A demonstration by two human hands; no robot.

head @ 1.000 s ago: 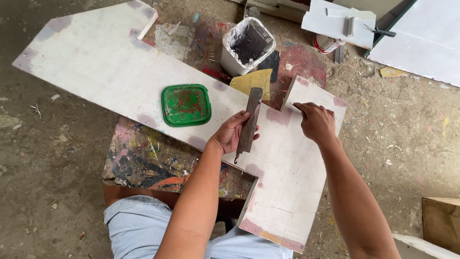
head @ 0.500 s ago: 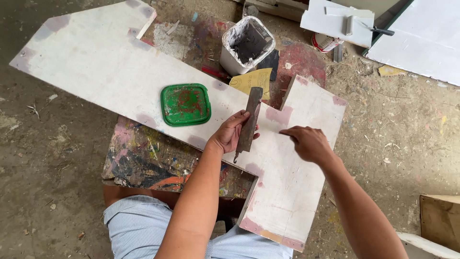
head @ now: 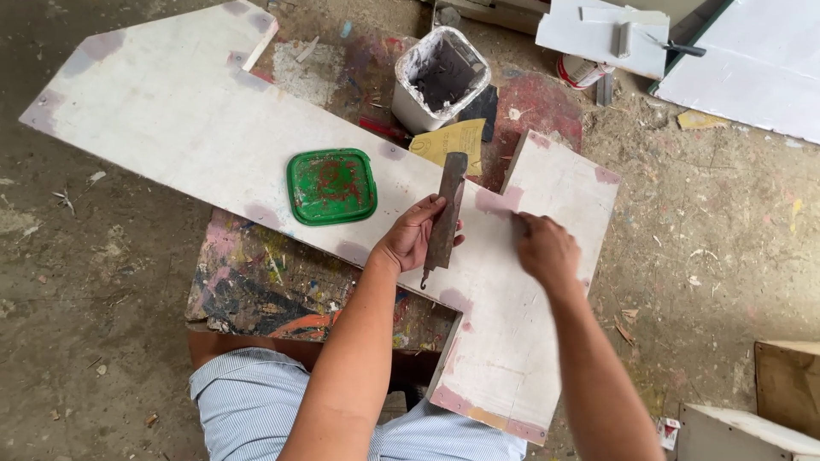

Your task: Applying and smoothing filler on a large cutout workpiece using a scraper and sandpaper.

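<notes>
A long white-painted board (head: pixel 196 128) with an angled cut-out lies across a paint-stained low stool (head: pixel 265 290). My left hand (head: pixel 410 239) grips a flat rusty metal scraper blade (head: pixel 446 205), held upright on the board. My right hand (head: pixel 547 249) rests with fingers curled on the board's white surface just right of the blade, beside a pinkish filler patch (head: pixel 500 201). I cannot tell whether it holds anything small. A green square lid (head: pixel 331 185) smeared with red lies on the board left of my left hand.
A white tub (head: pixel 440 78) with grey putty stands behind the board, next to a yellow sheet of sandpaper (head: pixel 451 141). More white panels (head: pixel 752 60) and a tool lie at the back right. Wooden boxes (head: pixel 786 393) sit at the right front on the dirt floor.
My right hand has slid from the board's far right part back toward me and left, closer to the scraper. My left hand and the blade stayed put.
</notes>
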